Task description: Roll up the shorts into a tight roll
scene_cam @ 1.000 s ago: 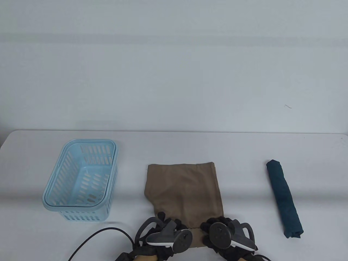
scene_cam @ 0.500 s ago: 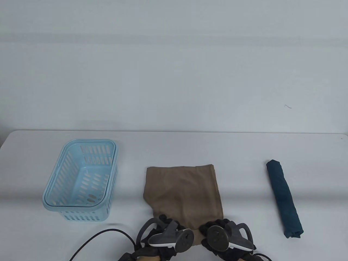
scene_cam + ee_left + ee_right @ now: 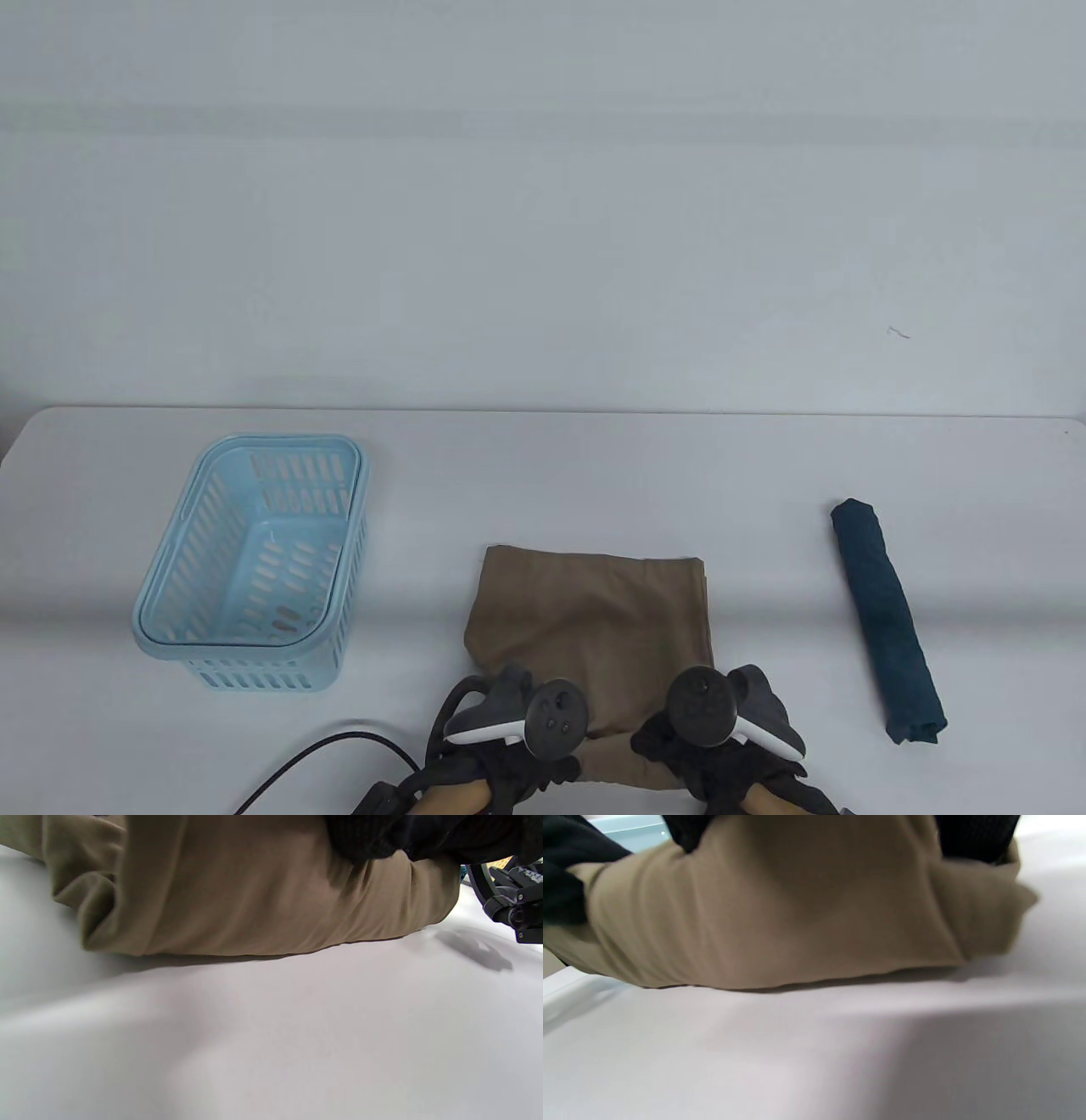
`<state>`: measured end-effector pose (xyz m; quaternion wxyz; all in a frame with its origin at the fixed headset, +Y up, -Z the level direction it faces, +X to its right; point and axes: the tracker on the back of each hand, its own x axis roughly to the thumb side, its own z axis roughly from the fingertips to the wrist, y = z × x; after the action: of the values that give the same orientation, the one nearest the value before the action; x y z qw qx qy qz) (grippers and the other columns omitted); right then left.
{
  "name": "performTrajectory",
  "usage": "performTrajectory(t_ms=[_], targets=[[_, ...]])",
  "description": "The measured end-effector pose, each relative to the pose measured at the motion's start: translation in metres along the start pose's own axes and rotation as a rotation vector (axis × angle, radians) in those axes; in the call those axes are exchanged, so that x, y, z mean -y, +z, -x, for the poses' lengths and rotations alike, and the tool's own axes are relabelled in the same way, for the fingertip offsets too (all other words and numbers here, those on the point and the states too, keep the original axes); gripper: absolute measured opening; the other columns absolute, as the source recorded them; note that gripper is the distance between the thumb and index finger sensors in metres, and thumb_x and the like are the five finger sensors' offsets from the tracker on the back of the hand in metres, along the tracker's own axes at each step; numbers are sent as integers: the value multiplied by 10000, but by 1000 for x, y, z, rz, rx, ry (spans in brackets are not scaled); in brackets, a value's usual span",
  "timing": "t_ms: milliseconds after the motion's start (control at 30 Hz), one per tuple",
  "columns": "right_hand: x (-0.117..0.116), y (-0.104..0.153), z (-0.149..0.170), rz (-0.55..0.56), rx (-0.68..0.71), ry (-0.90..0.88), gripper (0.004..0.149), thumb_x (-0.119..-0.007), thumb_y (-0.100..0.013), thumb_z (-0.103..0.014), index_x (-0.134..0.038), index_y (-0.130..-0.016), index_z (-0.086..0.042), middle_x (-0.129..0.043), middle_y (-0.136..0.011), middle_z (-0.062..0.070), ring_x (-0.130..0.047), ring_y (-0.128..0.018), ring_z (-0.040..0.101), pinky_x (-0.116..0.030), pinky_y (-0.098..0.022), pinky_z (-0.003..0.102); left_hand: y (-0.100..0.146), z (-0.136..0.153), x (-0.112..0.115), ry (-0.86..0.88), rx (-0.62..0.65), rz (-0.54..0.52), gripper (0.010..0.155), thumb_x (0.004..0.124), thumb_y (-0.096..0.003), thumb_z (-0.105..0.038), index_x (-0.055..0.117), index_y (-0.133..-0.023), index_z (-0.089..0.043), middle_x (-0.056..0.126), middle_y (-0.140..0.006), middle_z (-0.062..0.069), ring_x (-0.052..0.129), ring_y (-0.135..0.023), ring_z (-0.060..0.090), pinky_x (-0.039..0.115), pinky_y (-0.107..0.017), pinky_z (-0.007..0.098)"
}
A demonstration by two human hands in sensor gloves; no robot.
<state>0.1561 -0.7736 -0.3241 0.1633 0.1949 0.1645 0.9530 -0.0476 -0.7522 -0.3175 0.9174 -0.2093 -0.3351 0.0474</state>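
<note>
Black knit gloves cover both hands [image 3: 509,764], grey-and-white trackers [image 3: 551,717] strapped on.

Table view: bright, even, diffuse light, no glare; soft grey shadow band across the table [image 3: 764,611] mid-depth. Sharp overall, slightly soft w/ compression. Wrist views dimmer and closer: shorts [image 3: 254,899] cast a narrow dark shadow underneath, edges smeared by motion blur, esp. right wrist view [image 3: 797,921]. Foreground tabletop there out of focus, broad shadow gradients.
</note>
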Motion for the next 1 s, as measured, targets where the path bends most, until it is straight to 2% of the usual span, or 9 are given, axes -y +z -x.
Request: performTrajectory(t_ms=[100,167,267,400,433,600,767,833,1000], targets=[[-1,-1,0,31,-29,44,495,-602,-494,-448,-924,-698,-133,-953,-600,93,-894,-529,301,-591,-632,621,11,-9,-11,-82,56,-160,628,708,-489,-362,600,-1046,-92,732,-1030,192,808,-903,398,439,-666,757],[-2,-1,0,42,-41,49,492,-601,-494,-449,-924,-694,-136,-953,-592,89,-895,-520,298,-596,-628,620,19,-16,-20,-99,120,-205,514,730,-487,-353,723,-962,-156,741,-1027,169,807,-912,382,429,-668,759],[-1,1,-2,72,-56,70,488,-600,-497,-446,-910,-719,-141,-943,-620,95,-885,-545,305,-585,-633,622,20,-21,-18,-162,86,-113,508,740,-490,-358,724,-965,-178,712,-1054,176,769,-944,401,394,-671,772],[6,9,-10,127,-53,145,515,-642,-510,-373,-689,-972,-150,-717,-960,140,-696,-841,369,-486,-677,639,12,-20,-8,-240,68,-107,591,750,-485,-367,624,-1021,-151,612,-1088,217,688,-970,440,380,-672,768],[8,11,-13,133,-32,162,520,-663,-507,-353,-660,-987,-154,-681,-984,140,-659,-868,374,-465,-684,638,11,-20,-6,-238,64,-103,610,750,-485,-368,604,-1032,-138,588,-1095,229,665,-976,451,373,-672,768],[8,21,-25,75,34,240,553,-703,-487,-383,-656,-991,-158,-652,-1006,138,-620,-899,385,-429,-693,652,4,-20,5,-306,33,-83,711,752,-481,-381,498,-1080,-93,489,-1118,265,578,-997,487,334,-669,771],[-9,16,-25,-72,19,315,701,-716,-473,-430,-479,-1057,-125,-529,-1056,163,-520,-943,405,-371,-699,672,-5,-17,17,-307,10,-36,764,754,-477,-387,441,-1088,-53,452,-1112,282,538,-994,506,322,-667,770],[-15,14,-26,-62,24,352,730,-721,-468,-432,-436,-1058,-110,-491,-1057,173,-502,-942,410,-368,-700,669,-8,-16,22,-317,8,-56,757,753,-479,-366,431,-1081,-37,453,-1099,288,536,-982,510,329,-668,766],[-8,13,-26,-19,39,326,652,-692,-483,-407,-545,-1044,-111,-597,-1038,170,-596,-919,397,-411,-695,665,-8,-12,14,-279,6,-83,695,736,-479,-361,527,-1067,-54,612,-1070,240,674,-963,463,371,-663,766]])
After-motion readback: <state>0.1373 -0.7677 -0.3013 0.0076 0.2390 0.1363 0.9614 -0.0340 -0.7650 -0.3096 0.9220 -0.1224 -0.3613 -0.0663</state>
